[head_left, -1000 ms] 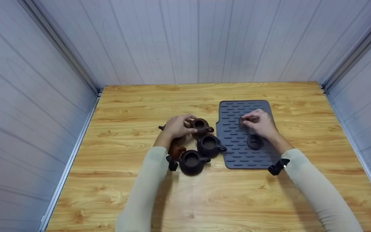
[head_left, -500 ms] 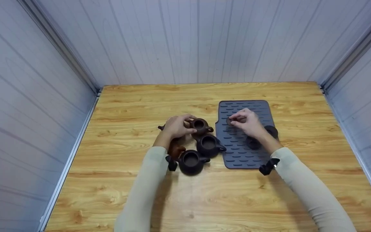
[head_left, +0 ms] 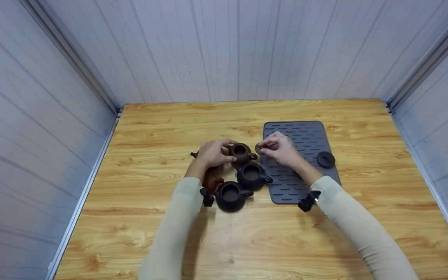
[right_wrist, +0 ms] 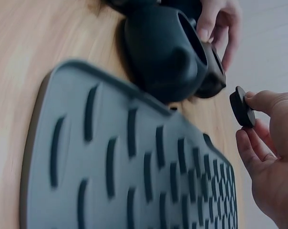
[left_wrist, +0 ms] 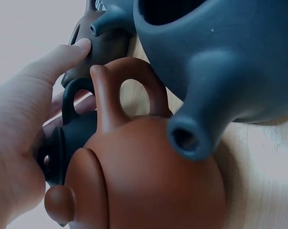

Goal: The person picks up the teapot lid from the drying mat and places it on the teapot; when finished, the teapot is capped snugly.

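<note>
My left hand (head_left: 211, 153) holds a small dark brown teapot (head_left: 242, 159) between thumb and fingers; its top is uncovered. In the right wrist view, the thumb lies at that pot's rim. Just right of it, my right hand (head_left: 282, 151) pinches a small round teapot lid (right_wrist: 239, 107) by thumb and fingertips, held in the air with its flat plug side toward the pot. Under the left hand, in the left wrist view, are a reddish-brown teapot (left_wrist: 153, 176) with its lid on and a black teapot (left_wrist: 79, 129), partly hidden by the hand.
Two lidless dark teapots, one in the middle (head_left: 249, 185) and one in front (head_left: 230, 205), stand close by. A grey ridged mat (head_left: 282, 190) lies to the right, bearing a dark round lid (head_left: 326, 165) near its right edge. Panel walls (head_left: 216, 50) surround the wooden table (head_left: 158, 128).
My right hand has moved left across the mat with the lid, toward the brown teapot. A lid at the mat's right side has come into view from behind the arm. The left hand stays still.
</note>
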`<action>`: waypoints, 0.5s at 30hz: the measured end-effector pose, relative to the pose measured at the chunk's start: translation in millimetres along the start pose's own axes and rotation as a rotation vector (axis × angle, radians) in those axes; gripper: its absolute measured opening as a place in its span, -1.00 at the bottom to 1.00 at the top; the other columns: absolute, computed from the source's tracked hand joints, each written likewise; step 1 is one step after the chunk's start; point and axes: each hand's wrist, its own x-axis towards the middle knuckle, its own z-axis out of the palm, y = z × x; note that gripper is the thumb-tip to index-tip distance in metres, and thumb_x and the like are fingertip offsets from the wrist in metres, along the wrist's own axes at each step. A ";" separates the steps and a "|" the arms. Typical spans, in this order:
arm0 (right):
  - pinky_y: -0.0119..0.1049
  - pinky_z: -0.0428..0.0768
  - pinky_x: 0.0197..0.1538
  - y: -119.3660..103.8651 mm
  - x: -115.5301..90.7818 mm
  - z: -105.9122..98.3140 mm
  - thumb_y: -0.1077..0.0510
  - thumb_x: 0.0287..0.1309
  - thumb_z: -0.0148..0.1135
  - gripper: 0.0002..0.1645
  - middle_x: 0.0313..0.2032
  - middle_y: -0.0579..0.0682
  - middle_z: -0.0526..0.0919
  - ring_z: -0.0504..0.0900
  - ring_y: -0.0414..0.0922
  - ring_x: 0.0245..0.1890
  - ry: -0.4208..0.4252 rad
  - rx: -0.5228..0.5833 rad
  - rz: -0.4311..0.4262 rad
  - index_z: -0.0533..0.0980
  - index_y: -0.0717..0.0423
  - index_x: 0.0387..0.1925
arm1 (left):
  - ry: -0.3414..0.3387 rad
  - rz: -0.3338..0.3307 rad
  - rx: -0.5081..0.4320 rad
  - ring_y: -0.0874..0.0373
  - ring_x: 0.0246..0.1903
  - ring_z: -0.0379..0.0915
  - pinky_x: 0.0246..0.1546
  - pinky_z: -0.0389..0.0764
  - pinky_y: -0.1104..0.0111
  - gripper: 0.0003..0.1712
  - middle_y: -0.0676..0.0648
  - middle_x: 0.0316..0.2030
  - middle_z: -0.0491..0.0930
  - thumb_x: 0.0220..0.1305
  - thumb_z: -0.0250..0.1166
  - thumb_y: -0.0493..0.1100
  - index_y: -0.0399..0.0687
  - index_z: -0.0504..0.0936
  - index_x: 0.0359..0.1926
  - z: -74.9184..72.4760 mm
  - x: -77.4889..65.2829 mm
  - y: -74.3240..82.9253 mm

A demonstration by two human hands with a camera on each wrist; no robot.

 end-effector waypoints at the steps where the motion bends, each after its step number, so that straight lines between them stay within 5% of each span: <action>1: -0.51 0.65 0.07 -2.5 1.3 2.6 0.29 0.39 0.55 -0.79 0.02 0.25 0.66 0.77 0.13 0.01 -0.002 0.002 -0.004 0.84 0.25 0.01 | 0.000 -0.001 0.000 -0.15 0.32 0.72 0.57 0.41 -0.17 -0.31 -0.03 0.33 0.81 0.44 0.58 0.15 0.39 0.63 0.54 -0.1 0.0 0.2; 15: 0.08 0.79 0.26 -33.6 18.1 28.1 0.25 0.45 0.51 -0.78 0.11 0.23 0.66 0.77 0.19 0.11 -0.048 0.038 -0.021 0.83 0.20 0.05 | 0.004 0.009 0.008 -0.17 0.34 0.70 0.54 0.45 -0.16 -0.31 -0.04 0.36 0.79 0.45 0.57 0.17 0.37 0.64 0.54 0.0 1.8 0.9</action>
